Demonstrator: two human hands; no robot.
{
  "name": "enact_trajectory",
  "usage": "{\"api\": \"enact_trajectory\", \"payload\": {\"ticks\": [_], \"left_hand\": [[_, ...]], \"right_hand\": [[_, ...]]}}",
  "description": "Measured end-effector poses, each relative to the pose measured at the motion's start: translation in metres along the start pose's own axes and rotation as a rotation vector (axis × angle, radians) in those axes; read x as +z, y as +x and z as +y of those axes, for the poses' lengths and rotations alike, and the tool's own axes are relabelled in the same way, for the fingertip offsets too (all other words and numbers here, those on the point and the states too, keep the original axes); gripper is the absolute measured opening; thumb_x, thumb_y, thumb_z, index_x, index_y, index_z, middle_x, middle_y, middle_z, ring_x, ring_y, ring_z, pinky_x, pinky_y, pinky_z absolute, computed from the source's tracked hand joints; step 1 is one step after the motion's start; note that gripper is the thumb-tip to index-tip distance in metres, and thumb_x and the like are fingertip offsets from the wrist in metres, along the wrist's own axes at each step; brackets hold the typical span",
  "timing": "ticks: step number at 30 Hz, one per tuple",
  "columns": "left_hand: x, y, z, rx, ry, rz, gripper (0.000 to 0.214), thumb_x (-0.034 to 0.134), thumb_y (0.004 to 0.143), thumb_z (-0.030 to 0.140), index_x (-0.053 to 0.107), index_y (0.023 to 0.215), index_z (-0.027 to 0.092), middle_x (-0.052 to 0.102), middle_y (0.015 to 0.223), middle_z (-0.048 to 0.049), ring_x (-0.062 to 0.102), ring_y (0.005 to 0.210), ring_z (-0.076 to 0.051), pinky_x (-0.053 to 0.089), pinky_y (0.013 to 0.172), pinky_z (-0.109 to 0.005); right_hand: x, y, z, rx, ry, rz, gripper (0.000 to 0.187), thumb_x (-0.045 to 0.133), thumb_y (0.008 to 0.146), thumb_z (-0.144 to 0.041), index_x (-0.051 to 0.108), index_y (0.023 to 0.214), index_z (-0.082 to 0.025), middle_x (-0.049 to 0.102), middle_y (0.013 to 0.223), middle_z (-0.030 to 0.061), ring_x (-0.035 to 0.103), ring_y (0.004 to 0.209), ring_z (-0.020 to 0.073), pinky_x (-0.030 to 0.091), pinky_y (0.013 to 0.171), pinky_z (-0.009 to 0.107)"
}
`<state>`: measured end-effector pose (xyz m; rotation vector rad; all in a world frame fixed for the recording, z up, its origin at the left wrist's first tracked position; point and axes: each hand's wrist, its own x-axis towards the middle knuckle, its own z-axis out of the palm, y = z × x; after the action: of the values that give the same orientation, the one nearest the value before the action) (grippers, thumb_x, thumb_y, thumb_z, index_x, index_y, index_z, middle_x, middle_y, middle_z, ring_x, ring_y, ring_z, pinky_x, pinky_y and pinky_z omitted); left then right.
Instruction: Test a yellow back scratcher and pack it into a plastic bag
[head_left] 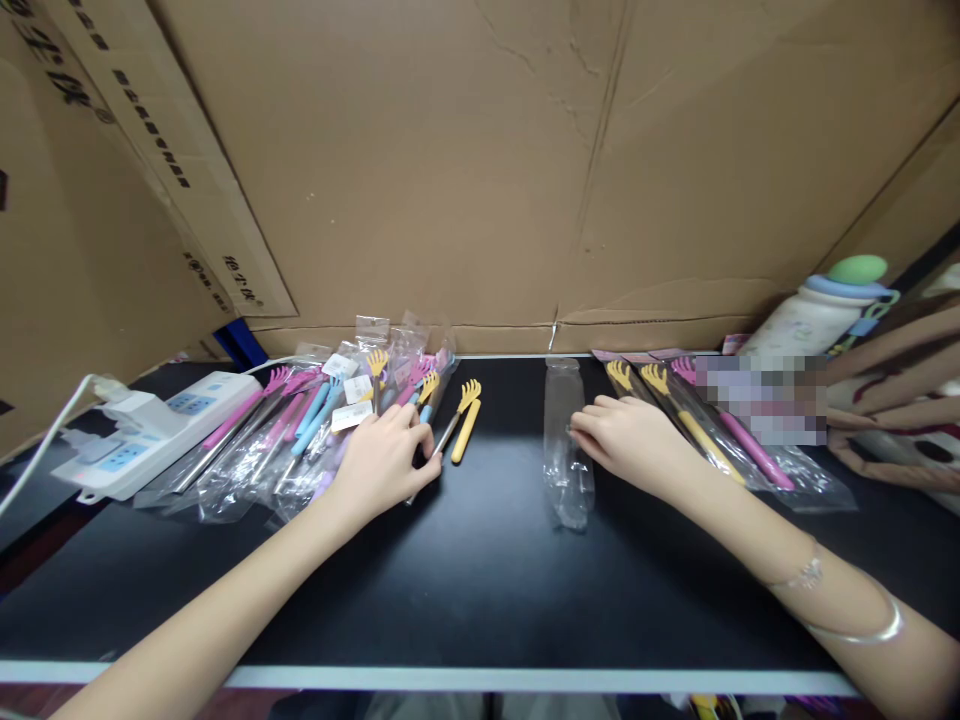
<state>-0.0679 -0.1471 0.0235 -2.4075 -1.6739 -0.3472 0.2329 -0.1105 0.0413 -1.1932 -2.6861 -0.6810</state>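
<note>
My left hand closes its thumb and fingers around the metal shaft of a back scratcher with a yellow claw. Right beside that claw lies a yellow handle; whether it belongs to the same piece I cannot tell. My right hand has its fingertips pinched at the right edge of a clear plastic bag lying flat on the black table. Under and beyond my right forearm are bagged back scratchers with yellow and pink parts, partly hidden by the arm.
A pile of bagged back scratchers in pink, blue and purple lies left of my left hand. Farther left sits a white power strip with plugs in it. Cardboard walls the back. A bottle stands at the right rear.
</note>
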Motion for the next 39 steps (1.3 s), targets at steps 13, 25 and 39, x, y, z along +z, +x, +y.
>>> {"api": "enact_trajectory", "payload": {"ticks": [13, 25, 39], "left_hand": [[-0.008, -0.012, 0.035, -0.062, -0.461, -0.138, 0.017, 0.046, 0.085, 0.038, 0.055, 0.082, 0.023, 0.058, 0.057, 0.0073, 0.055, 0.054, -0.010, 0.029, 0.053, -0.021], [-0.001, -0.022, 0.050, 0.194, -0.661, -0.176, 0.015, 0.043, 0.091, 0.032, 0.055, 0.091, 0.023, 0.059, 0.073, 0.0027, 0.056, 0.068, -0.013, 0.038, 0.064, -0.023], [-0.004, 0.014, 0.059, 0.282, -0.254, -0.095, 0.022, 0.042, 0.091, 0.032, 0.055, 0.107, 0.024, 0.064, 0.088, -0.0017, 0.059, 0.087, -0.017, 0.044, 0.071, -0.026]], "right_hand": [[-0.012, 0.000, -0.041, 0.230, 0.645, -0.086, 0.023, 0.041, 0.092, -0.036, 0.059, 0.093, -0.022, 0.065, 0.074, 0.0010, 0.058, 0.064, 0.0132, 0.035, 0.058, 0.023], [-0.012, 0.000, -0.073, 0.322, 1.656, -0.098, 0.040, 0.048, 0.084, -0.056, 0.055, 0.083, -0.017, 0.055, 0.064, -0.0006, 0.052, 0.056, 0.0109, 0.041, 0.054, 0.023], [0.009, 0.011, -0.035, 0.706, 1.733, 0.114, 0.037, 0.046, 0.082, -0.055, 0.040, 0.070, -0.020, 0.038, 0.053, -0.0063, 0.032, 0.046, 0.0082, 0.027, 0.045, 0.021]]}}
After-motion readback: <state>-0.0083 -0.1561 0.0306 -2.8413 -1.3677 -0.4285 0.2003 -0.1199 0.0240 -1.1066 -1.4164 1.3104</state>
